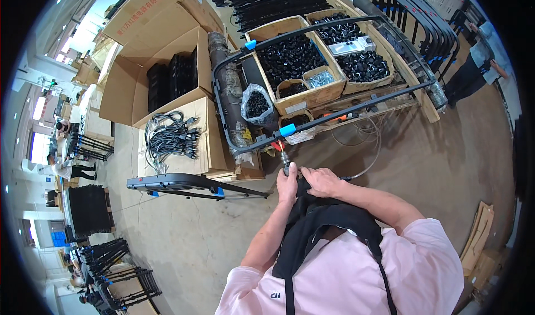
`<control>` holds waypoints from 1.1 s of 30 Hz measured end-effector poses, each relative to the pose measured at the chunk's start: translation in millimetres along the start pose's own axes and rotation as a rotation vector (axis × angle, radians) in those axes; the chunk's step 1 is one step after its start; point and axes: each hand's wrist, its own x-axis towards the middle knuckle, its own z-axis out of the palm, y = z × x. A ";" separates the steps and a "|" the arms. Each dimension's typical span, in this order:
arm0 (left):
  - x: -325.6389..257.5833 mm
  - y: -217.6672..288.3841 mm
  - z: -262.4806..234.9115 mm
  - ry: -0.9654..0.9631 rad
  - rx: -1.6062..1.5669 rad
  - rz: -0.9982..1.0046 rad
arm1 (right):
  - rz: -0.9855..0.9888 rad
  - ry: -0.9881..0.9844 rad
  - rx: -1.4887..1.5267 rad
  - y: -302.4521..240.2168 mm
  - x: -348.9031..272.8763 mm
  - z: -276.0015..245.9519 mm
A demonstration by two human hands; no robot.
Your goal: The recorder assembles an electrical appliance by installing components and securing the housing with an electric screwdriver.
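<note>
My left hand is closed around the front of a power driver, just behind its chuck. My right hand grips the same driver from the right, over its dark rear part. The driver's tip meets the near bar of a black tubular frame, close to its near left corner. A blue clip sits on that bar, and another blue clip is on the left end bar. The frame rests on a padded roll at the left and a wooden stand at the right.
Under the frame stand wooden boxes of black parts and a plastic bag of more. A thin hose loops at the right. Left are a cardboard box, bundled cables and a black leg frame. A person stands far right.
</note>
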 end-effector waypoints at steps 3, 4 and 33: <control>0.0 2.9 0.3 -0.004 -0.044 -0.007 | 0.016 -0.039 -0.001 1.5 2.0 2.1; 1.7 3.7 1.3 0.016 -0.007 -0.018 | 0.014 -0.018 0.005 3.1 2.5 1.4; 11.8 2.3 5.1 0.042 0.043 -0.020 | -0.156 0.137 -0.008 10.2 6.1 13.3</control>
